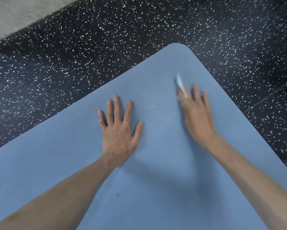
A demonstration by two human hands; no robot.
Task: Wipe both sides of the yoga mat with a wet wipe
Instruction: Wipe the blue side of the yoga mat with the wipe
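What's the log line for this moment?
left hand: flat on yoga mat | right hand: presses wet wipe near mat corner | floor: speckled

Even, moderately bright light from above; soft arm shadows on yoga mat (156, 188). Right hand (195, 113) and wet wipe (180, 83) motion-blurred. Wide-angle bending at edges.
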